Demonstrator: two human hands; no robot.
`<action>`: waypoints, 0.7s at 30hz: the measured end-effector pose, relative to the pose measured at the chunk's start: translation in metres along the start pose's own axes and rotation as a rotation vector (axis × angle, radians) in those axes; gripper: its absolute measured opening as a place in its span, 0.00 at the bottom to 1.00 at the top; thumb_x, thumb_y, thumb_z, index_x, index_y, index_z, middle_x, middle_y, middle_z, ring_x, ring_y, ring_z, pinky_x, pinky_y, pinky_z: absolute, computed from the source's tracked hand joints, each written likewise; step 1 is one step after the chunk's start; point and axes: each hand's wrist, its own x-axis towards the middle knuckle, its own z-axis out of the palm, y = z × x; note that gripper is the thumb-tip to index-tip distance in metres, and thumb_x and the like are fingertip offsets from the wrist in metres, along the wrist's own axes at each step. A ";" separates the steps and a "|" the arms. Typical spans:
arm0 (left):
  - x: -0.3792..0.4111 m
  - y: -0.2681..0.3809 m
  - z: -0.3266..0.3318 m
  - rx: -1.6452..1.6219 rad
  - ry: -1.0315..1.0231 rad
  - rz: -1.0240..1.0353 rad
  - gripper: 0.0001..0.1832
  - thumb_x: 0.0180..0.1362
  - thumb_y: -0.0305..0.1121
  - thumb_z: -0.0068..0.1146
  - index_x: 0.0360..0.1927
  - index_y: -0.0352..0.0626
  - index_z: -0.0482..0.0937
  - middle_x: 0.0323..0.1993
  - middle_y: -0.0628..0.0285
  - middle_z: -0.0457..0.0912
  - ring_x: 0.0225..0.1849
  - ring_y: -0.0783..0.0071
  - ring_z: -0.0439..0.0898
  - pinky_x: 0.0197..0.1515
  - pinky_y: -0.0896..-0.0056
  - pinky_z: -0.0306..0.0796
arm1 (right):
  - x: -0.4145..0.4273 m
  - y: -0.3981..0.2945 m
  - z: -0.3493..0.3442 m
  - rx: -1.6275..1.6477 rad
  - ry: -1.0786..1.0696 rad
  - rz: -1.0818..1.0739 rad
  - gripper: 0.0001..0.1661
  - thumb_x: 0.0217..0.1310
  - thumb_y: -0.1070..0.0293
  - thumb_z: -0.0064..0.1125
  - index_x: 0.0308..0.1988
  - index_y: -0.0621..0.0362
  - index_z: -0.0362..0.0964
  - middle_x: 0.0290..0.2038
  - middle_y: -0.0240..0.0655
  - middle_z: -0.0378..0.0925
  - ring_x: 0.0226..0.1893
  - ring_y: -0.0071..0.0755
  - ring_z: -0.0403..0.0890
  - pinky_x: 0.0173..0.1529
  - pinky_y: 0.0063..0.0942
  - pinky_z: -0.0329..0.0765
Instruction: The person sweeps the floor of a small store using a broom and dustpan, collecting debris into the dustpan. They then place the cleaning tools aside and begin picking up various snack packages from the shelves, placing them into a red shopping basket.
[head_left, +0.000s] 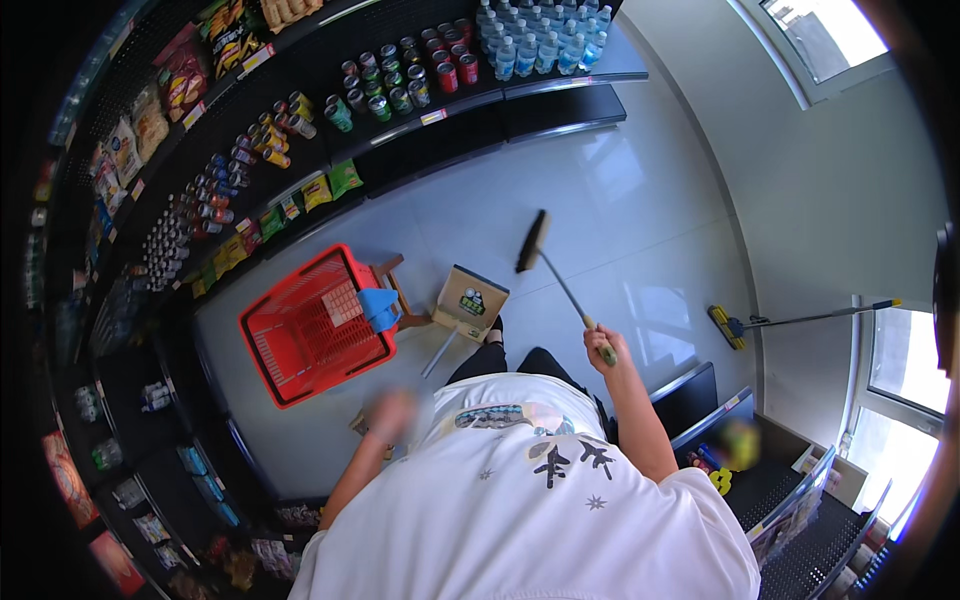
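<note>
My right hand (602, 347) is closed around the upper end of the handle of a short broom (564, 281). The broom's dark-bristled head (532, 241) points away from me, over the tiled floor. My left hand (394, 414) is at my left side, its fingers hidden by a blur. In line with it runs the grey handle of a tan dustpan (470, 300), and the hand seems closed on that handle. Printing marks the dustpan, which lies just ahead of my foot. A gap of floor separates the broom head from the dustpan.
A red shopping basket (300, 360) with a blue cloth (379, 309) on its rim stands left, beside a wooden stool (401, 292). Shelves of cans (390, 79) and bottled water (547, 49) curve along the far and left sides. A mop (726, 326) leans at the right wall.
</note>
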 end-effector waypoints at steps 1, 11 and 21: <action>0.000 0.019 -0.003 0.009 -0.033 -0.045 0.12 0.50 0.30 0.60 0.36 0.36 0.75 0.19 0.65 0.74 0.14 0.82 0.66 0.14 0.76 0.61 | -0.009 -0.002 -0.001 -0.037 0.038 -0.045 0.07 0.66 0.69 0.42 0.35 0.60 0.56 0.22 0.29 0.60 0.17 0.16 0.61 0.17 0.15 0.61; 0.061 0.020 -0.015 -0.078 -0.135 0.042 0.04 0.52 0.23 0.55 0.30 0.37 0.71 0.15 0.66 0.70 0.11 0.81 0.64 0.11 0.77 0.56 | 0.002 0.052 0.071 -0.321 -0.029 -0.047 0.10 0.66 0.73 0.39 0.44 0.45 0.56 0.23 0.28 0.60 0.17 0.15 0.62 0.17 0.12 0.61; 0.059 0.060 -0.014 0.146 -0.107 0.190 0.13 0.49 0.29 0.63 0.37 0.35 0.77 0.32 0.66 0.79 0.35 0.79 0.74 0.41 0.74 0.69 | 0.195 0.047 0.184 -0.213 0.002 0.215 0.11 0.67 0.68 0.34 0.29 0.58 0.55 0.18 0.27 0.61 0.12 0.17 0.61 0.16 0.15 0.63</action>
